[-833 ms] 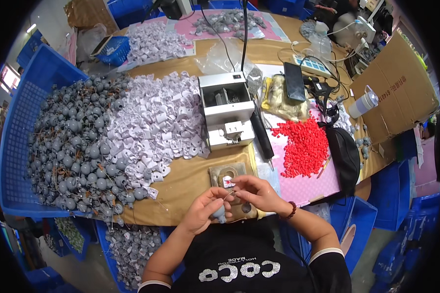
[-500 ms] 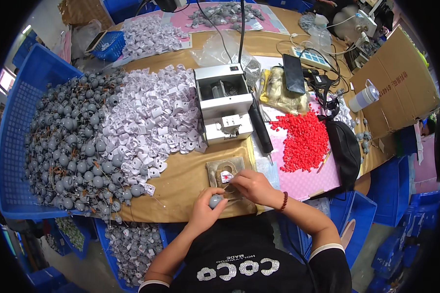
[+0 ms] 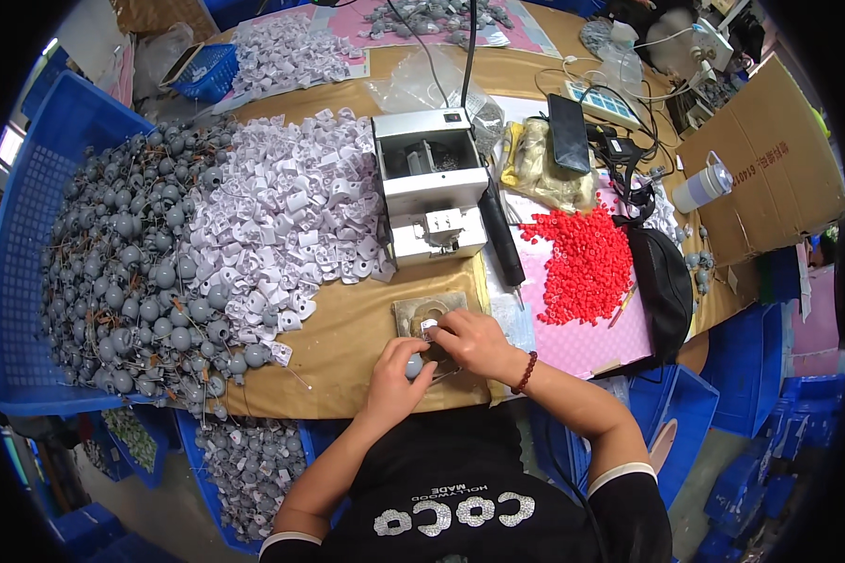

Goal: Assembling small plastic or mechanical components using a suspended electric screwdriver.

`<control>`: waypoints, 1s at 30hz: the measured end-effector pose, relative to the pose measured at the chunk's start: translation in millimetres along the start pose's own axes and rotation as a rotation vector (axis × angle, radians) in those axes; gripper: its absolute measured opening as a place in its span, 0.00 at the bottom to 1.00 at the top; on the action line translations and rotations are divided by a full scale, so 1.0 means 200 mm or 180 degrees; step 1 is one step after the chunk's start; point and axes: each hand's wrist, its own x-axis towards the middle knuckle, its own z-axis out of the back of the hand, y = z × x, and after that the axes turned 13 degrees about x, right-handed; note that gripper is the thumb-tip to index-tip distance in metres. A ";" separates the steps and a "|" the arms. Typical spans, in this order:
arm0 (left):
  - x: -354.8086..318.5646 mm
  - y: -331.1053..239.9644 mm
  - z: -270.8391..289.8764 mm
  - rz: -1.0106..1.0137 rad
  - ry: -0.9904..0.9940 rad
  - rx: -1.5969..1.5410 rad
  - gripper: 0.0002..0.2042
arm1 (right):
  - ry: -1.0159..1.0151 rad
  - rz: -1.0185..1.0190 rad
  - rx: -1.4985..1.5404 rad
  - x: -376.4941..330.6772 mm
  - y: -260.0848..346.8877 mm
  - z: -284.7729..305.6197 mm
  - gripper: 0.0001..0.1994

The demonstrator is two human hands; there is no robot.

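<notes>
My left hand point(image 3: 390, 387) is closed around a grey ball-shaped part point(image 3: 414, 366), which shows between thumb and forefinger. Just beside it, my right hand point(image 3: 479, 344) bends over a small square block point(image 3: 432, 305) with a round recess. Its fingertips are closed at a small white plastic piece point(image 3: 428, 326) that sits by the recess, mostly hidden under them. The two hands nearly meet at the block's near side, and a thin wire end shows below the right fingers.
Grey balls with wires point(image 3: 131, 272) fill a blue crate point(image 3: 28, 328) at left, beside heaped white plastic pieces point(image 3: 291, 206). Behind the block stands a metal machine point(image 3: 432, 192). A black screwdriver-like tool point(image 3: 502, 235), red pieces point(image 3: 587, 267) and a phone point(image 3: 568, 136) lie right.
My right hand has shifted up and left, so its fingers now cover most of the white piece and its red centre. My left hand has risen slightly, still holding the grey ball.
</notes>
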 end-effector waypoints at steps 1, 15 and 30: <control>0.00 0.00 0.00 0.0018 0.0005 -0.0018 0.15 | 0.0063 0.0003 -0.0027 0.00 0.00 0.00 0.11; 0.00 0.00 -0.02 -0.0673 -0.0095 0.1994 0.24 | 0.0945 0.0443 -0.0362 0.03 0.00 0.10 0.14; 0.02 0.02 -0.07 -0.1072 -0.0220 0.2505 0.21 | -0.0449 -0.1311 0.1539 -0.15 -0.16 0.37 0.17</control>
